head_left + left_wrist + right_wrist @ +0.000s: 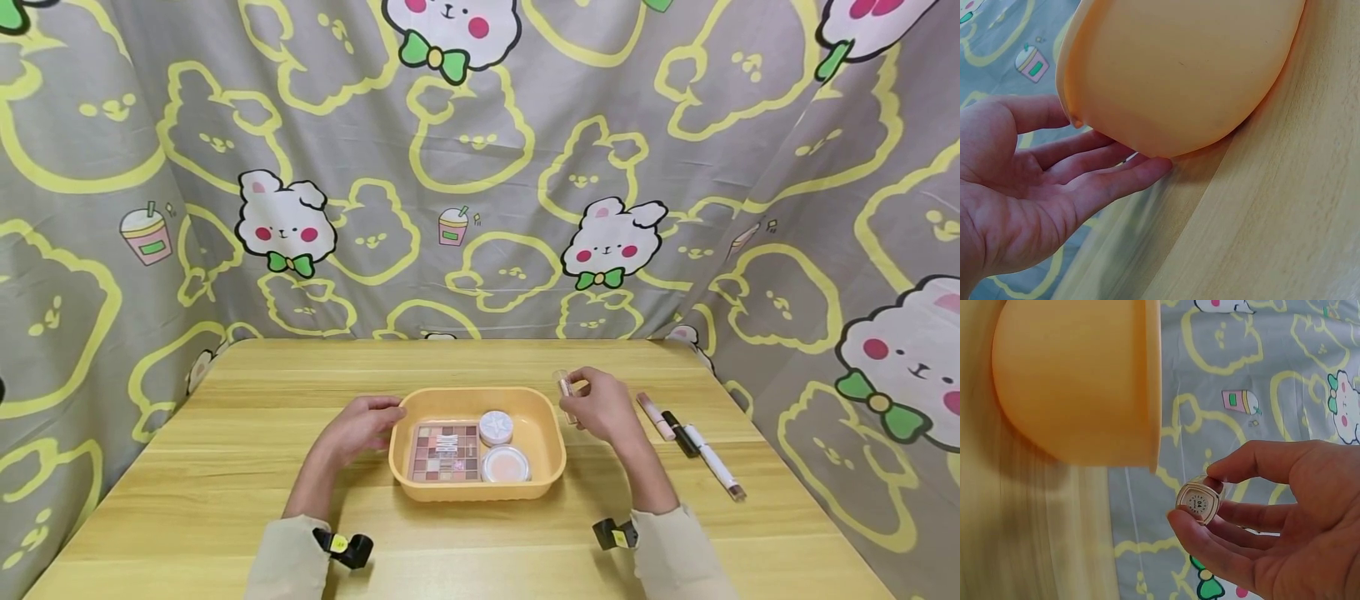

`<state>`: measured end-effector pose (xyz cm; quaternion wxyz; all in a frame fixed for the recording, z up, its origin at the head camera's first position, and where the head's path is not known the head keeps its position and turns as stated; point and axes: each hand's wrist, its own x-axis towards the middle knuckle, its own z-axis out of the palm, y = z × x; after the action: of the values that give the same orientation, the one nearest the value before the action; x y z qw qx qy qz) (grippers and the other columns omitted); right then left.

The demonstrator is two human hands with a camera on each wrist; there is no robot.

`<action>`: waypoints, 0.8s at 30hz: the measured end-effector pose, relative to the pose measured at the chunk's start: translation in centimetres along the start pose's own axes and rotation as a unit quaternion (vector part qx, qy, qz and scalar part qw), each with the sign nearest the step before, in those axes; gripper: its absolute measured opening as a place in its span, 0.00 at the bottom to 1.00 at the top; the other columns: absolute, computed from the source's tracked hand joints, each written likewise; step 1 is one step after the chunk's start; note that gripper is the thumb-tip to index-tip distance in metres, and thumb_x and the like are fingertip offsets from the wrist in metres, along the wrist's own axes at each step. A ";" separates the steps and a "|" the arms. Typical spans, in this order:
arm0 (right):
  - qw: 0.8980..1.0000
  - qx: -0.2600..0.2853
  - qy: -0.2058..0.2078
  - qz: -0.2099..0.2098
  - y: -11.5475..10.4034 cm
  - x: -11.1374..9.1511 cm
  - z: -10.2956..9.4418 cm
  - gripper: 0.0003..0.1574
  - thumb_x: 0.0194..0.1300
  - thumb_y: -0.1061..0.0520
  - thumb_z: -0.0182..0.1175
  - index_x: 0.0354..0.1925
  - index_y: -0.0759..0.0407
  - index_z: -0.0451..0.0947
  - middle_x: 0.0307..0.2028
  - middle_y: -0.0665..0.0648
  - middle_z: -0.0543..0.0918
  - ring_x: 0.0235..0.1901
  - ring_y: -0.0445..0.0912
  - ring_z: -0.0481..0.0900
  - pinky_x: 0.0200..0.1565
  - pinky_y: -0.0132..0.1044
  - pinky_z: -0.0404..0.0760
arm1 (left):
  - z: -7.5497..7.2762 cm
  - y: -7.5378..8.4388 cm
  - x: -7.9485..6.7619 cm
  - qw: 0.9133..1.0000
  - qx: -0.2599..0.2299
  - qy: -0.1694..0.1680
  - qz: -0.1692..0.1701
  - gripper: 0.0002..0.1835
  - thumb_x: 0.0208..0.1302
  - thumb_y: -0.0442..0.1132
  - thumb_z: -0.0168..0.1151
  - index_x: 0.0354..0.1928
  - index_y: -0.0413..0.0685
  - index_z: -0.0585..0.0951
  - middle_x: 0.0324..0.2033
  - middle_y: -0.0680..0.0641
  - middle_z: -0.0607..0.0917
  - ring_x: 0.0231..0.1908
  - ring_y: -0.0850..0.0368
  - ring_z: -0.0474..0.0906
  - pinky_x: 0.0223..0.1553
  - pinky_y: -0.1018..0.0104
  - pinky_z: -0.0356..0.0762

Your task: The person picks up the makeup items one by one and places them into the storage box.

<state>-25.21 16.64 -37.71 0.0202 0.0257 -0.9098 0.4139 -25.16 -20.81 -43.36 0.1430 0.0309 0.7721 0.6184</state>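
A yellow plastic basket [476, 492] sits on the table. Inside it are an eyeshadow palette [446, 454], a white round case with a star on its lid [496, 427] and a round compact [506, 465] with a clear rim. My left hand [363, 429] grips the basket's left end, its fingertips under the edge in the left wrist view. Beyond the basket's right side, my right hand [600, 406] pinches a slim lip gloss tube [566, 392] with a clear end. The tube's base [1199, 503] shows a label reading 04 in the right wrist view.
To the right of my right hand lie a pink tube [656, 416], a black tube [679, 434] and a long white tube with a brown end [716, 462]. A patterned curtain [510, 275] hangs behind the wooden table [300, 367] and along both sides.
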 end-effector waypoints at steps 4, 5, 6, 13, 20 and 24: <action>1.000 0.001 -0.004 -0.006 -0.7 -0.1 0.7 0.27 0.62 0.62 0.62 0.59 0.67 0.75 0.38 0.64 0.85 0.28 0.52 0.87 0.29 0.39 0.87 | 0.0 0.0 0.0 1.000 0.001 -0.001 0.001 0.27 0.77 0.42 0.53 0.68 0.29 0.69 0.64 0.30 0.76 0.65 0.36 0.75 0.57 0.44 0.81; 1.000 -0.001 -0.004 -0.009 -0.9 -0.1 0.8 0.27 0.62 0.61 0.63 0.59 0.67 0.75 0.38 0.64 0.85 0.28 0.51 0.87 0.29 0.39 0.87 | 0.0 0.0 0.0 1.000 0.002 -0.002 0.001 0.27 0.77 0.42 0.53 0.68 0.29 0.69 0.64 0.30 0.76 0.64 0.36 0.75 0.57 0.44 0.82; 1.000 -0.002 -0.004 -0.012 -1.1 -0.2 1.0 0.27 0.61 0.61 0.63 0.59 0.67 0.75 0.38 0.64 0.85 0.28 0.50 0.87 0.29 0.38 0.87 | 0.0 0.0 0.0 1.000 0.001 -0.002 0.000 0.27 0.77 0.42 0.53 0.68 0.29 0.70 0.64 0.30 0.76 0.64 0.36 0.75 0.57 0.45 0.82; 1.000 0.008 0.000 -0.030 -2.0 -0.5 2.3 0.24 0.60 0.63 0.64 0.55 0.68 0.77 0.35 0.63 0.85 0.25 0.46 0.85 0.27 0.36 0.86 | 0.0 0.0 0.0 1.000 -0.002 0.002 -0.003 0.26 0.77 0.42 0.53 0.68 0.30 0.70 0.64 0.31 0.77 0.64 0.38 0.76 0.56 0.46 0.82; 0.999 -0.008 -0.013 -0.040 -2.6 -0.8 4.1 0.23 0.60 0.64 0.65 0.54 0.70 0.78 0.30 0.58 0.85 0.24 0.44 0.85 0.25 0.34 0.82 | 0.0 0.0 0.0 1.000 -0.003 0.004 -0.004 0.26 0.77 0.42 0.54 0.68 0.30 0.71 0.64 0.32 0.77 0.64 0.39 0.76 0.56 0.46 0.83; 0.998 -0.046 -0.001 -0.050 -2.9 -1.0 5.0 0.22 0.58 0.65 0.66 0.52 0.70 0.79 0.28 0.57 0.84 0.23 0.42 0.82 0.23 0.33 0.79 | 0.0 0.0 0.1 1.000 -0.001 0.006 -0.005 0.26 0.77 0.42 0.54 0.68 0.31 0.71 0.64 0.32 0.77 0.64 0.39 0.76 0.56 0.46 0.83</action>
<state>-24.07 11.01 -38.81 0.0413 0.0706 -0.9254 0.3700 -25.28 -20.83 -43.41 0.1410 0.0230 0.7724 0.6188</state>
